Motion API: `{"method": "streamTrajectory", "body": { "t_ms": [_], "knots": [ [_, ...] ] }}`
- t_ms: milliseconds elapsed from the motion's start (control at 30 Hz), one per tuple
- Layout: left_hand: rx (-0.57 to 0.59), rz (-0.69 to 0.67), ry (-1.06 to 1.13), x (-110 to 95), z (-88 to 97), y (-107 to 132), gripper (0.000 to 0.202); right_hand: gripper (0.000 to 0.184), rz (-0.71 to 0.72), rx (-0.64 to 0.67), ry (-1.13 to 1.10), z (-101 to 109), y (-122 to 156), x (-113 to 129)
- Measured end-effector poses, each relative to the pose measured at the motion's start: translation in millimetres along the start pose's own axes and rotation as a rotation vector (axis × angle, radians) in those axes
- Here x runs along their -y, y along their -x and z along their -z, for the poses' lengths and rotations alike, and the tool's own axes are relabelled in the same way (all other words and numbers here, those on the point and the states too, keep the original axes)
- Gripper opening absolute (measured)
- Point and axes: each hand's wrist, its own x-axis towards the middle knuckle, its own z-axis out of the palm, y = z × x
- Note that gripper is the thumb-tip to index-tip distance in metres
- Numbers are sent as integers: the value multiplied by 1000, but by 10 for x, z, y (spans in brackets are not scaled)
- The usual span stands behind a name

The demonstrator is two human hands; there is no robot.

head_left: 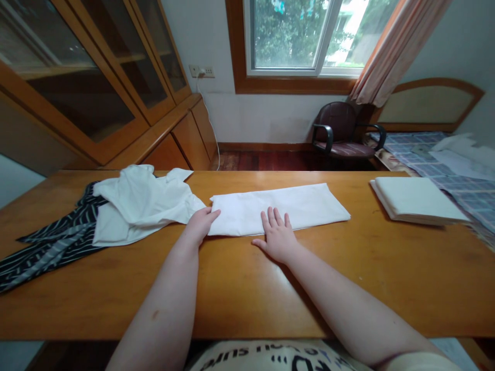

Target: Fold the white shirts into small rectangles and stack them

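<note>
A white cloth [247,208], folded into a long flat strip, lies across the middle of the wooden table. My left hand [200,224] grips its left end, thumb on top and the other fingers mostly hidden at the edge. On the strip's near edge, my right hand [277,236] rests flat with its fingers spread. Just left of my left hand sits a crumpled white garment [143,206], partly covering a black-and-white striped cloth [58,252].
A stack of folded white cloth [419,200] lies at the table's [240,288] right end. Beyond the table are a glass-doored cabinet [154,139], a dark office chair [344,129] and a bed [421,149]. A white cord [211,123] hangs from the wall socket.
</note>
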Motion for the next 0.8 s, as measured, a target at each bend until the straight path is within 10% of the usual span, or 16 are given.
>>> {"method": "streamTrajectory", "body": {
  "t_ms": [333, 633, 800],
  "knots": [
    [244, -39, 507, -571, -374, 286, 30, 100, -13, -19, -24, -34, -8, 19],
    [451, -9, 579, -1021, -1476, 296, 15, 83, 42, -46, -11, 86, 40, 35],
    [532, -48, 139, -915, -1939, 138, 13, 59, 27, 3, 3, 131, 66, 46]
  ]
}}
